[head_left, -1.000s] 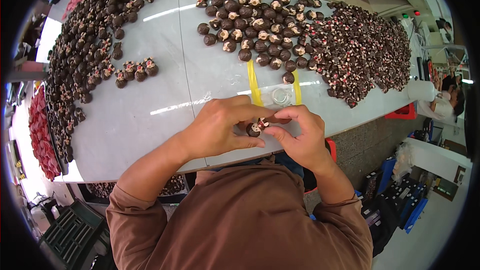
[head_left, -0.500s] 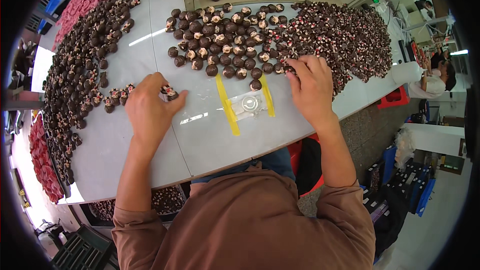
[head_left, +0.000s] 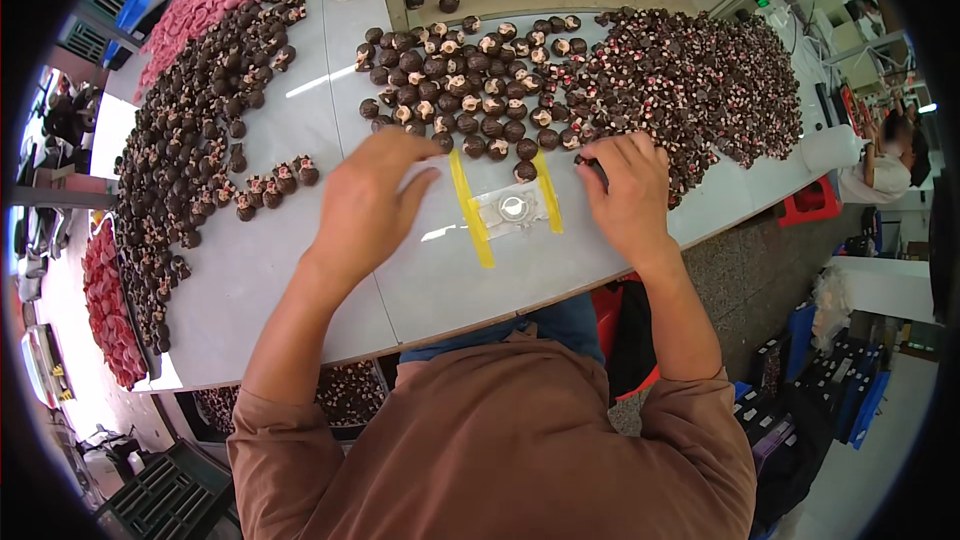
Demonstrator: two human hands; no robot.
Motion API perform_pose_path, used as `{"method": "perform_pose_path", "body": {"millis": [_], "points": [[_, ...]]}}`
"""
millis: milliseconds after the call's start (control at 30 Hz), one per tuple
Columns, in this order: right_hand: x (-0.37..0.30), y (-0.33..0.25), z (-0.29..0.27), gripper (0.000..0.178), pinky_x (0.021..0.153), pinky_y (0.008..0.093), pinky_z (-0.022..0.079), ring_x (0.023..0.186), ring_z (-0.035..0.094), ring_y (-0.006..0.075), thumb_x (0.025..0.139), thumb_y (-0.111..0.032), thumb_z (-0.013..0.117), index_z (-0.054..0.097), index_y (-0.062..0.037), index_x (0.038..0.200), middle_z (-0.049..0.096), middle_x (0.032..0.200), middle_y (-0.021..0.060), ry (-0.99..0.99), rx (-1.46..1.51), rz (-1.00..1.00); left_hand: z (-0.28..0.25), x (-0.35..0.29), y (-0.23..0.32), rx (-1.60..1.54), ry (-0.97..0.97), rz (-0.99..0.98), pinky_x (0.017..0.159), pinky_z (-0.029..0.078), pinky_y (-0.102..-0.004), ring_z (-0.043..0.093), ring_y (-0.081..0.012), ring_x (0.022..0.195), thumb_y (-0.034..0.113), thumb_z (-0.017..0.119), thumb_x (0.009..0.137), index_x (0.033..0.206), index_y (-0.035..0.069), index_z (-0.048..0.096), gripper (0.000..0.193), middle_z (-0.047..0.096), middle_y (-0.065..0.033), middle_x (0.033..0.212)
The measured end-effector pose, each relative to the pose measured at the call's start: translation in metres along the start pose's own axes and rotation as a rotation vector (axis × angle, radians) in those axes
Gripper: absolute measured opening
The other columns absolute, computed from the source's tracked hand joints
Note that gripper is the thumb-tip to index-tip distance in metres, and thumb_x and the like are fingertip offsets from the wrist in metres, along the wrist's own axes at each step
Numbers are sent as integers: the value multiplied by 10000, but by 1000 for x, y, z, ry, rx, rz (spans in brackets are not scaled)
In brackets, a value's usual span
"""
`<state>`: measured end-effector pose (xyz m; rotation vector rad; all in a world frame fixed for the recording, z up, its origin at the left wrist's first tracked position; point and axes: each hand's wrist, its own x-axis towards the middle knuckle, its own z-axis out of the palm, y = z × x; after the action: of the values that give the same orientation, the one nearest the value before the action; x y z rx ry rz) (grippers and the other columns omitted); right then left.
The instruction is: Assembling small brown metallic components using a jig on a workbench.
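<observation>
Sorting step, mid-cycle: left hand (head_left: 365, 202) open, empty, w/ right hand (head_left: 625, 195) pinching one dark piece (head_left: 592, 166) at heap's (head_left: 690, 90) 7 o'clock; nxt likely needs both hands at taped fixture (head_left: 510, 210).

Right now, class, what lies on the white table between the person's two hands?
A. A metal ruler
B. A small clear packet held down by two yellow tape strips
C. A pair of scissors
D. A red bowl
B: between the left hand and the right hand, a small clear packet sits on the table with yellow tape strips along its sides.
</observation>
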<state>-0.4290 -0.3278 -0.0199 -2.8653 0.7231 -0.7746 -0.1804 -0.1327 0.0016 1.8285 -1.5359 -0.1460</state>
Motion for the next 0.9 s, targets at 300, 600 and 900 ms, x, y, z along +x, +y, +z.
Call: {"method": "perform_pose_path", "body": {"millis": [300, 600, 900], "points": [[-11, -7, -9, 205, 804, 416, 408, 947, 600, 262, 797, -107, 842, 698, -114, 942, 671, 899, 21, -33, 75, -86, 48, 80, 15, 145, -411, 604, 730, 556, -419, 662, -267, 922, 109, 732, 830, 1059, 129, 799, 240, 578, -59, 904], [-14, -4, 1, 231, 828, 416, 414, 943, 612, 253, 798, -123, 835, 692, -118, 979, 704, 936, 22, -40, 47, -65, 25, 74, 19, 43, -279, 467, 776, 581, -396, 690, -304, 941, 92, 835, 816, 1126, 71, 703, 337, 683, -87, 1111], [-27, -9, -44, 167, 860, 403, 414, 986, 623, 242, 825, -82, 788, 724, -114, 975, 715, 959, 21, -316, 97, -114, -4, -12, 1, -292, -296, -123, 697, 523, -314, 596, -170, 743, 28, 845, 861, 1170, 34, 752, 323, 608, -67, 987]]}}
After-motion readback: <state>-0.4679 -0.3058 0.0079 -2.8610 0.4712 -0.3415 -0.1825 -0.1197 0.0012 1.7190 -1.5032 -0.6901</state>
